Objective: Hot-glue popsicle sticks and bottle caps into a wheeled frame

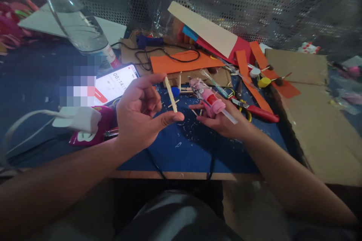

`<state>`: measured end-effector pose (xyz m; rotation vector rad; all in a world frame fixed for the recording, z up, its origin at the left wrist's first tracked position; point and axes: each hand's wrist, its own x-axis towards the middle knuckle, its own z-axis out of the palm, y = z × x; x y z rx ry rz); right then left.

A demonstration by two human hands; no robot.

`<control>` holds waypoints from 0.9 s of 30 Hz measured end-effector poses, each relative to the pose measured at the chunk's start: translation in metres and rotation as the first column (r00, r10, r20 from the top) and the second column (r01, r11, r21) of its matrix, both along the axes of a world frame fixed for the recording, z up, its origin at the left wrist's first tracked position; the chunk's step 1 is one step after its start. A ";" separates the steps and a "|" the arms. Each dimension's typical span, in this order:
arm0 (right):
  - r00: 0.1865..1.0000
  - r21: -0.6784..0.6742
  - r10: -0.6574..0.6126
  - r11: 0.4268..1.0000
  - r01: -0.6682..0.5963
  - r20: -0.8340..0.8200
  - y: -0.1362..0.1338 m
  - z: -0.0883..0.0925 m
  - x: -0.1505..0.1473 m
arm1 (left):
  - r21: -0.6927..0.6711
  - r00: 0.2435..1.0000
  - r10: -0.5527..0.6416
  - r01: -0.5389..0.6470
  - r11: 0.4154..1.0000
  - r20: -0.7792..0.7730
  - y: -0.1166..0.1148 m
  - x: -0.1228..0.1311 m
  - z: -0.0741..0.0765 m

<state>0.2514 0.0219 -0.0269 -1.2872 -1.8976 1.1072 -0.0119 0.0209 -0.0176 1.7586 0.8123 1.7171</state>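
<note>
A short pale wooden stick (171,95) is pinched by its two ends between the thumb and index finger of my left hand (141,111). My right hand (216,122) grips a pink hot glue gun (207,96); a translucent glue stick (229,116) juts from its rear, toward me. The gun's nozzle points away, and the handle is partly hidden by my fingers. Between and beyond both hands, thin wooden pieces stand and lie around a small blue round object (175,91) on the blue tabletop (195,154).
At left are a lit phone (117,81) showing a timer, a white charger (79,120) and a clear bottle (76,22). Orange paper (183,62) and cardboard (325,124) lie behind and at right. Red-handled pliers (260,113) rest beyond my right forearm. White scraps dot the table.
</note>
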 end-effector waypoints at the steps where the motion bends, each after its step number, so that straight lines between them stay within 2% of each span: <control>1: 0.999 0.012 0.021 1.000 -0.021 0.029 0.002 -0.001 0.002 | 0.003 1.000 -0.003 0.003 1.000 0.003 0.000 0.000 0.000; 5: 0.989 0.096 0.047 0.994 -0.060 0.137 0.009 0.001 0.008 | 0.026 0.998 -0.041 0.040 0.999 0.042 -0.002 0.002 0.004; 9: 0.957 0.071 0.159 0.981 -0.181 0.243 0.014 0.011 0.009 | -0.024 0.999 -0.029 0.030 0.999 0.043 -0.005 0.003 0.007; 11: 0.947 0.057 0.210 0.972 -0.230 0.243 0.015 0.016 0.008 | -0.035 0.999 -0.015 0.017 0.999 0.035 -0.007 0.003 0.008; 18: 0.942 0.044 0.228 0.968 -0.246 0.245 0.018 0.020 0.010 | -0.042 1.000 -0.011 0.012 0.999 0.030 -0.009 0.004 0.010; 21: 0.953 0.039 0.227 0.970 -0.239 0.201 0.019 0.015 0.011 | -0.030 0.999 -0.019 0.021 0.999 0.047 -0.008 0.004 0.009; 24: 0.971 0.036 0.234 0.971 -0.235 0.045 0.017 0.009 0.015 | -0.019 1.000 -0.017 0.018 1.000 0.026 -0.007 0.004 0.007; 27: 0.984 -0.049 0.163 0.985 -0.166 -0.071 0.012 0.011 0.015 | -0.011 1.000 -0.021 0.021 1.000 -0.002 -0.008 0.004 0.005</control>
